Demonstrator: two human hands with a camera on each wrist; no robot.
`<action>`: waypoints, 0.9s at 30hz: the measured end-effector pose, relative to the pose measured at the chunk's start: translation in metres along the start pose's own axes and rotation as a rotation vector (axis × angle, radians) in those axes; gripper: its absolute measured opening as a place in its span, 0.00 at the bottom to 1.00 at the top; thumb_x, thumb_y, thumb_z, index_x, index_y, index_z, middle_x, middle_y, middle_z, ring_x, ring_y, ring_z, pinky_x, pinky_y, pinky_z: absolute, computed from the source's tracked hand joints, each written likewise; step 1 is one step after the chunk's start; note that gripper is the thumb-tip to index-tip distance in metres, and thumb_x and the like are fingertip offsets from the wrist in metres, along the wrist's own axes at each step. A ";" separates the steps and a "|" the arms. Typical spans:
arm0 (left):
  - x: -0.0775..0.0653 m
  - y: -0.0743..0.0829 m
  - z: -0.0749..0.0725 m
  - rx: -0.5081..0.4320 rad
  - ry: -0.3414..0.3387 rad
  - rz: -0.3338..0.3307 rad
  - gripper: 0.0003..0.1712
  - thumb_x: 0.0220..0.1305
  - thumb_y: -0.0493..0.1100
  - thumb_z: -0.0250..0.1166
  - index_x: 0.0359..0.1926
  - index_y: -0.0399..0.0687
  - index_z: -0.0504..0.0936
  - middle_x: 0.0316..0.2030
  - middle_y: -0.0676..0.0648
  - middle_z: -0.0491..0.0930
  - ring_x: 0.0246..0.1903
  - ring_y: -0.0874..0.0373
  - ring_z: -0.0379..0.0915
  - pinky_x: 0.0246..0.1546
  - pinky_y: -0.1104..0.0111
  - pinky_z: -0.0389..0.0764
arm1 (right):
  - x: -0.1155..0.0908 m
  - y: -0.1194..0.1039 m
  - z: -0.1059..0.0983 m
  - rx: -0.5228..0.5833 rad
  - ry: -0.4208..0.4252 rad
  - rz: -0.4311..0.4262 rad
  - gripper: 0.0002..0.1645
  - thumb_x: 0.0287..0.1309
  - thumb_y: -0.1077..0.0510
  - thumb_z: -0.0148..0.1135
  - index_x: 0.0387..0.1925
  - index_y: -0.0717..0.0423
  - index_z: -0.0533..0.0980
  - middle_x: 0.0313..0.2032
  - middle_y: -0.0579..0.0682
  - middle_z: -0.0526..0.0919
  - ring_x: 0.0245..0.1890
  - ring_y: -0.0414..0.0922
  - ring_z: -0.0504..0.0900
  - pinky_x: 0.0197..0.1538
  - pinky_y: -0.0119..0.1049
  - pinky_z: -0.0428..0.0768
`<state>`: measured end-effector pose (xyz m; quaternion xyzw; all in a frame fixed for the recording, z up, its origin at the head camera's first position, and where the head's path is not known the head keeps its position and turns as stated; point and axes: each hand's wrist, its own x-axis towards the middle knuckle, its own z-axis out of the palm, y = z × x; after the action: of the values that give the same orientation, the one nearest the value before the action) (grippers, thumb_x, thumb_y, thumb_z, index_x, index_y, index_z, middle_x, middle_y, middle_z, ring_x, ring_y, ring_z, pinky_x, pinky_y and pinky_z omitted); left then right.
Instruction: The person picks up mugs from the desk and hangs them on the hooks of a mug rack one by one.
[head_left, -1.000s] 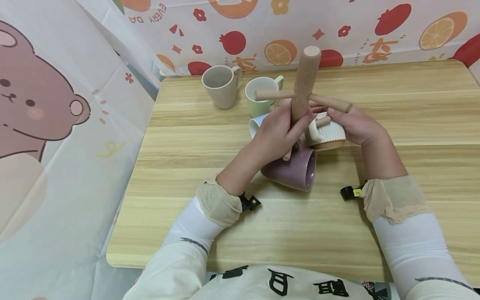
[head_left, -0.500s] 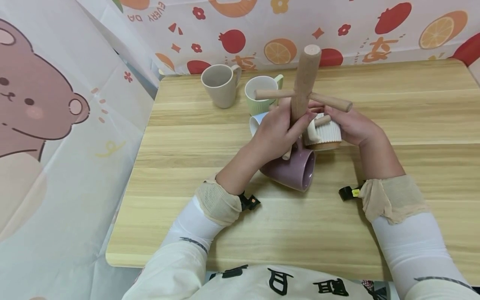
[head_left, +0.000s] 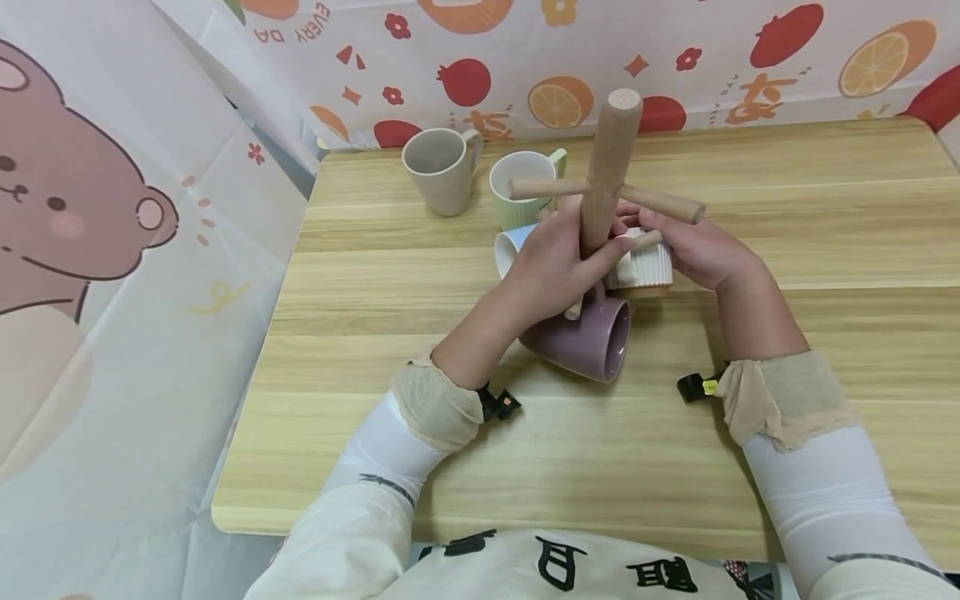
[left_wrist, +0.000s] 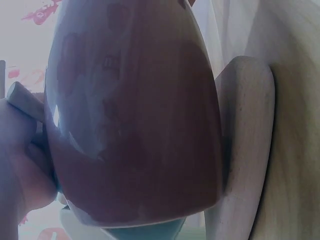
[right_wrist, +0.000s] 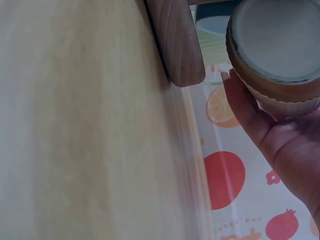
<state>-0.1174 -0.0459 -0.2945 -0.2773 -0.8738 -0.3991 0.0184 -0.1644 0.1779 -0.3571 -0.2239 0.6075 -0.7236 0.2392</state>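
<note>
A wooden mug tree (head_left: pixel 613 150) with side pegs stands on the table, its post gripped by my left hand (head_left: pixel 546 271). My right hand (head_left: pixel 708 248) holds a white ribbed mug (head_left: pixel 651 265) with a brown base; a peg tip shows at its handle side, the handle itself mostly hidden by the left thumb. In the right wrist view, fingers curve round this mug (right_wrist: pixel 280 42), its underside facing the camera. A purple mug (head_left: pixel 576 343) hangs tilted on a lower peg, mouth toward the right; it fills the left wrist view. Behind the left hand, a light blue mug (head_left: pixel 507 248) is partly hidden.
At the back left a beige mug (head_left: pixel 441 179) stands upright, with a pale green mug (head_left: pixel 516 200) beside it, close to the mug tree. The wooden table (head_left: pixel 825 250) meets a fruit-print cloth (head_left: pixel 720 50) behind. A bear-print sheet (head_left: pixel 82 208) hangs on the left.
The right hand has brought the white ribbed mug a little to the left, closer to the post. Its handle has gone behind the left thumb. The left hand keeps its grip, nearly still.
</note>
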 end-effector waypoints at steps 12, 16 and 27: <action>0.000 0.003 -0.002 0.054 -0.032 -0.054 0.12 0.68 0.53 0.62 0.46 0.54 0.78 0.41 0.55 0.81 0.44 0.59 0.71 0.50 0.66 0.71 | -0.002 -0.014 0.004 -0.306 0.245 -0.020 0.21 0.72 0.50 0.52 0.62 0.45 0.76 0.55 0.45 0.80 0.56 0.40 0.77 0.53 0.29 0.76; 0.000 0.003 -0.003 0.055 -0.024 -0.046 0.12 0.66 0.51 0.64 0.46 0.52 0.79 0.39 0.55 0.81 0.42 0.59 0.71 0.48 0.67 0.72 | 0.000 -0.025 0.017 -0.431 0.429 -0.111 0.15 0.67 0.52 0.60 0.53 0.49 0.81 0.50 0.44 0.83 0.53 0.40 0.77 0.54 0.30 0.72; 0.001 0.003 -0.003 0.059 -0.011 -0.039 0.14 0.62 0.48 0.68 0.46 0.50 0.77 0.39 0.54 0.80 0.41 0.61 0.73 0.48 0.68 0.73 | -0.005 -0.048 0.058 -0.432 0.425 -0.604 0.36 0.53 0.61 0.69 0.65 0.60 0.70 0.60 0.53 0.76 0.60 0.51 0.75 0.60 0.39 0.76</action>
<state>-0.1169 -0.0461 -0.2904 -0.2616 -0.8905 -0.3720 0.0140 -0.1282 0.1430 -0.3001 -0.2826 0.6881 -0.6473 -0.1665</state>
